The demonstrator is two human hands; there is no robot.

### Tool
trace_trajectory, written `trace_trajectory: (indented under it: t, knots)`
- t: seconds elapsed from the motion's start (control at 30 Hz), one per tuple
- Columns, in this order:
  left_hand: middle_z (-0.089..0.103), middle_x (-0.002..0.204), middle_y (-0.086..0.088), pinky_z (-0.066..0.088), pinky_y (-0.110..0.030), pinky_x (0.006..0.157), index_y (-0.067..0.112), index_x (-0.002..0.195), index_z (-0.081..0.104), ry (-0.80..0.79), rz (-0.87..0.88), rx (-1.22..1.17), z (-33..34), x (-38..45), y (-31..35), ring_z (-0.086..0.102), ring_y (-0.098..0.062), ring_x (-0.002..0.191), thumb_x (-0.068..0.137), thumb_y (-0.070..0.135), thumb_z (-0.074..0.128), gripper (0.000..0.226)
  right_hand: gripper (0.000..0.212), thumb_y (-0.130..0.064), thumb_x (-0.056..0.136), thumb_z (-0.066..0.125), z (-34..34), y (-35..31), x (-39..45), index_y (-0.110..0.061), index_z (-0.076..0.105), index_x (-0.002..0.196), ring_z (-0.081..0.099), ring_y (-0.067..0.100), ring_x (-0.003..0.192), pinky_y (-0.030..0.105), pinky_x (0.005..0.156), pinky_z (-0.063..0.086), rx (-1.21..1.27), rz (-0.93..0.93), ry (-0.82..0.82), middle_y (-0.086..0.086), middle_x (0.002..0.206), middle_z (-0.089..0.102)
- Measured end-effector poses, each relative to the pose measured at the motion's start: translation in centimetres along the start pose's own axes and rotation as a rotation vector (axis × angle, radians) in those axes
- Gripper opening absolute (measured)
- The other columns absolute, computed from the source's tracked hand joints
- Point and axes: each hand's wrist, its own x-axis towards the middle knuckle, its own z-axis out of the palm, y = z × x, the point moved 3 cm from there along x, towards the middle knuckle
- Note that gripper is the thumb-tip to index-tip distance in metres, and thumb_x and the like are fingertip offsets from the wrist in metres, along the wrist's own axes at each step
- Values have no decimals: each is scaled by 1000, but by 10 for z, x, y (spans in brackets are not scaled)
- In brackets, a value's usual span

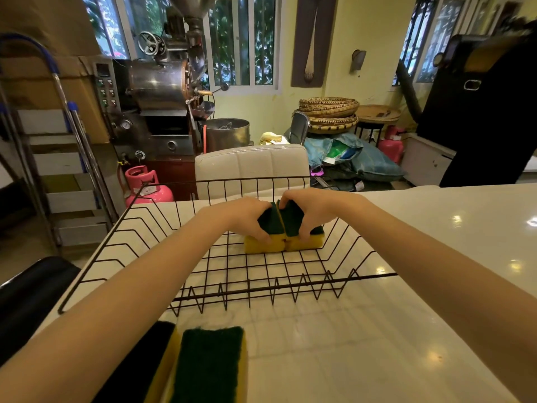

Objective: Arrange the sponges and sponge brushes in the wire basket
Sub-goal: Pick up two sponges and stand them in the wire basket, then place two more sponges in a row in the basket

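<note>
Sponges (200, 367) lie at the counter's (377, 330) near edge, outside the wire basket (232, 292). Inside it, toward the far side, the left hand (247, 218) grips one yellow-green sponge (263, 242). The right hand (308, 207) grips a second sponge (308, 242), pressed against the first.

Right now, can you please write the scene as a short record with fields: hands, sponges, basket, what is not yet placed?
left hand: grips the left green-and-yellow sponge in the basket
right hand: grips the right green-and-yellow sponge in the basket
sponges in basket: two, side by side and touching, green side up, near the far wall
black wire basket: sits on the glossy white table
not yet placed: two green-and-yellow sponges on the table, near the camera
sponge brushes: none visible
</note>
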Motion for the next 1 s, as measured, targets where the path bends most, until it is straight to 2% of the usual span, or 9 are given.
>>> trace_trajectory:
  t: [0.13, 0.3, 0.4, 0.5, 0.6, 0.7, 0.8, 0.9, 1.0]
  knots:
    - [54, 113, -5, 42, -29, 81, 17, 122, 42, -5, 12, -18, 1, -1, 1, 47, -17, 96, 73, 34, 68, 57, 78, -16, 61, 79, 2, 3, 1, -22, 36, 125, 42, 19, 98, 31, 76, 40, 22, 3, 4, -1, 111, 40]
    - [54, 114, -6, 41, -28, 81, 16, 122, 42, -10, 7, -17, 2, -3, 4, 47, -17, 95, 74, 34, 66, 56, 78, -20, 62, 78, 6, 4, -2, -23, 36, 127, 43, 20, 101, 33, 80, 43, 17, 5, 28, 5, 123, 44]
    - [53, 114, -7, 42, -30, 82, 16, 122, 41, -15, -5, -16, -1, -10, 8, 48, -18, 97, 75, 34, 65, 56, 80, -19, 61, 78, 8, -1, -7, -20, 36, 129, 44, 25, 109, 38, 88, 46, -28, -2, 54, 9, 126, 43]
    - [53, 121, -7, 42, -32, 90, 17, 127, 36, -46, -15, -76, -12, -27, 15, 49, -23, 108, 77, 38, 61, 59, 87, -20, 60, 79, 4, -10, -17, -18, 31, 133, 42, 29, 117, 44, 96, 43, -38, -25, 96, 10, 130, 43]
    - [41, 140, -7, 31, -34, 98, 19, 135, 27, -75, -45, -42, -29, -53, 21, 38, -25, 125, 81, 44, 54, 66, 90, -21, 65, 77, -5, -24, -33, -19, 24, 137, 36, 28, 126, 42, 101, 37, 24, -49, 150, 9, 141, 37]
    - [31, 147, -3, 25, -37, 106, 26, 139, 16, 33, -68, -61, -47, -87, 24, 30, -22, 132, 79, 47, 54, 74, 86, -27, 71, 72, -11, -45, -55, -19, 20, 139, 34, 26, 128, 37, 100, 35, 75, -87, 222, 8, 146, 31]
    - [35, 145, -2, 27, -31, 101, 31, 139, 12, 216, -52, -127, -55, -127, 26, 33, -19, 131, 77, 46, 57, 78, 84, -32, 74, 68, -12, -68, -82, -24, 16, 139, 32, 23, 130, 35, 99, 34, 144, -152, 255, 5, 149, 27]
    - [36, 144, 3, 25, -25, 96, 33, 138, 17, 329, -19, -118, -50, -168, 28, 35, -11, 127, 76, 46, 59, 76, 82, -35, 74, 68, -5, -95, -110, -27, 17, 138, 33, 20, 128, 30, 95, 32, 234, -242, 285, 2, 147, 30]
    - [40, 139, 11, 31, -24, 93, 36, 134, 26, 382, -7, -135, -36, -205, 32, 38, -2, 116, 74, 49, 59, 70, 81, -35, 73, 69, 12, -125, -133, -29, 20, 137, 33, 12, 126, 25, 93, 30, 309, -345, 291, -3, 146, 32]
